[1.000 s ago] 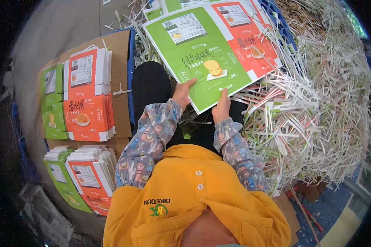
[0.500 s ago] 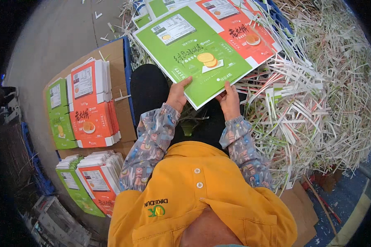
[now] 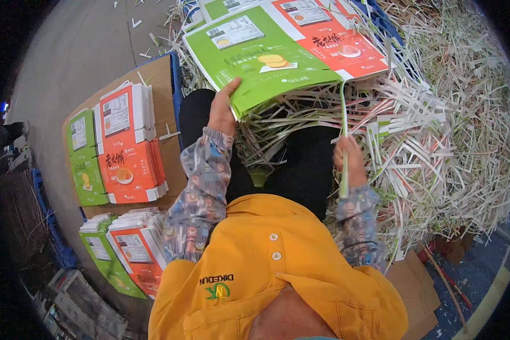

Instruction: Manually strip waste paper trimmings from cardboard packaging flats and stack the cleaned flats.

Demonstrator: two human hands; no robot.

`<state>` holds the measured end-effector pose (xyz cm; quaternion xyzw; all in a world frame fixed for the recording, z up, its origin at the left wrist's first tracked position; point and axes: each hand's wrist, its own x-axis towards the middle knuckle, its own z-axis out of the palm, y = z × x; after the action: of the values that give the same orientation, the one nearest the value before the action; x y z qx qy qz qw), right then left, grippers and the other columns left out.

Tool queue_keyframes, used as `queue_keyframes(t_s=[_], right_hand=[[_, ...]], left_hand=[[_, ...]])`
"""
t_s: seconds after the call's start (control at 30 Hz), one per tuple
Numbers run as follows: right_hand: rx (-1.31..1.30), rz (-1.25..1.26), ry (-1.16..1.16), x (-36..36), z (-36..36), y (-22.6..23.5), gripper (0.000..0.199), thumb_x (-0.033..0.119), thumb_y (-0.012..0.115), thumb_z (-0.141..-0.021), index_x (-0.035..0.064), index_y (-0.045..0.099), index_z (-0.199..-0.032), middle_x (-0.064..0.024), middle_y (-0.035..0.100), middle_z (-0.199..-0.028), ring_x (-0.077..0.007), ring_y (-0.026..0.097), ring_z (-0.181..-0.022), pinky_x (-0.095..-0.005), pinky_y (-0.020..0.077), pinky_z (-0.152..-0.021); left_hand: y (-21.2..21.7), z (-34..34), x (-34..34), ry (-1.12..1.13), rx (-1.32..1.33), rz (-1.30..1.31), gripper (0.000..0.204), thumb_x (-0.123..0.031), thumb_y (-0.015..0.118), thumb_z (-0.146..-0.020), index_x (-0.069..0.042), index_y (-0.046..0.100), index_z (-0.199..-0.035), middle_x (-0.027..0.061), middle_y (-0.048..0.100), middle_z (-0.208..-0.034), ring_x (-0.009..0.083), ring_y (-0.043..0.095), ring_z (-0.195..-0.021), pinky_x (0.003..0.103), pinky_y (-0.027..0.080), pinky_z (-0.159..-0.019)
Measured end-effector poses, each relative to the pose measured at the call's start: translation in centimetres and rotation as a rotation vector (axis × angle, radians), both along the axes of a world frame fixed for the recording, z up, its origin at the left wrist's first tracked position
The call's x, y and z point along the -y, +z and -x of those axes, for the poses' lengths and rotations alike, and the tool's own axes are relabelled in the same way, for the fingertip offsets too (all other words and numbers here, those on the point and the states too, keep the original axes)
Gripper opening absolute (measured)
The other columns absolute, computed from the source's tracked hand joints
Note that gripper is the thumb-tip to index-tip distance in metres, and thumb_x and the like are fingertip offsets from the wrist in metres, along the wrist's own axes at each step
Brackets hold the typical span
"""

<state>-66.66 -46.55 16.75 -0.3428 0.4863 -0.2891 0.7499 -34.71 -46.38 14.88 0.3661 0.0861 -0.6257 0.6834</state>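
A stack of printed cardboard sheets [image 3: 255, 90], green on the left and orange on the right with pictures of round cakes, lies tilted in front of me. My left hand [image 3: 222, 110] grips its near left corner, thumb on top and the other fingers hidden. The near edge of the green half bows upward. My right hand [image 3: 351, 161] is lower and to the right, closed round a narrow green-and-white paper strip [image 3: 344, 110]. The strip's upper end still meets the near edge of the sheets, around the seam between green and orange.
A large heap of shredded paper strips [image 3: 430, 141] fills the right side. To my left, bundles of cut green cartons [image 3: 88, 164] and orange cartons [image 3: 127, 153] rest on a brown cardboard sheet [image 3: 167, 102]. A blue pallet edge [image 3: 177, 79] runs beside them.
My right hand has left the sheets' edge and moved down and right, pulling a strip away. The left hand has shifted left to the corner, and the sheets' near edge has bent.
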Motion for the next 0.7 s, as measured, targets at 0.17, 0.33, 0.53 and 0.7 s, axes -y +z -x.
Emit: queue_keyframes(t_s=[0.17, 0.33, 0.53, 0.7], right_hand=[[-1.337, 1.110, 0.339, 2.1, 11.5, -7.1, 0.019, 0.023, 0.042, -0.083, 0.0049, 0.048, -0.082, -0.0124, 0.046, -0.064, -0.0284, 0.048, -0.061, -0.0382, 0.0369, -0.053], [-1.208, 0.617, 0.363, 1.5, 11.3, -7.3, 0.023, 0.024, 0.044, -0.081, 0.0022, 0.046, -0.086, -0.0168, 0.049, -0.070, -0.0335, 0.049, -0.070, -0.0415, 0.0369, -0.064], [-0.932, 0.937, 0.003, -0.5, 2.3, -0.3, 0.025, 0.021, 0.051, -0.079, 0.0013, 0.051, -0.094, -0.0116, 0.052, -0.091, -0.0239, 0.051, -0.079, -0.0338, 0.0415, -0.067], [0.216, -0.115, -0.142, -0.6, -4.7, -1.7, 0.028, 0.021, 0.051, -0.081, 0.0021, 0.047, -0.101, -0.0099, 0.051, -0.100, -0.0197, 0.052, -0.086, -0.0312, 0.0439, -0.073]], left_hand=[[2.0, 2.2, -1.1, -0.020, 0.159, 0.015, 0.032, -0.005, 0.053, -0.076, 0.007, 0.045, -0.104, 0.0180, 0.054, -0.097, 0.0277, 0.057, -0.081, 0.036, 0.050, -0.069], [-1.4, 3.3, -2.3, -0.072, 0.089, -0.036, 0.033, -0.001, 0.053, -0.074, 0.007, 0.045, -0.105, 0.0163, 0.055, -0.097, 0.0271, 0.057, -0.082, 0.035, 0.049, -0.071], [-1.5, 4.3, -3.2, -0.158, 0.121, -0.063, 0.034, -0.005, 0.053, -0.076, 0.006, 0.043, -0.107, 0.0162, 0.053, -0.100, 0.0268, 0.056, -0.085, 0.037, 0.049, -0.071], [-0.8, 6.0, -3.5, -0.186, 0.158, 0.008, 0.035, -0.005, 0.053, -0.076, 0.005, 0.043, -0.108, 0.0151, 0.053, -0.101, 0.0248, 0.055, -0.087, 0.034, 0.048, -0.075]])
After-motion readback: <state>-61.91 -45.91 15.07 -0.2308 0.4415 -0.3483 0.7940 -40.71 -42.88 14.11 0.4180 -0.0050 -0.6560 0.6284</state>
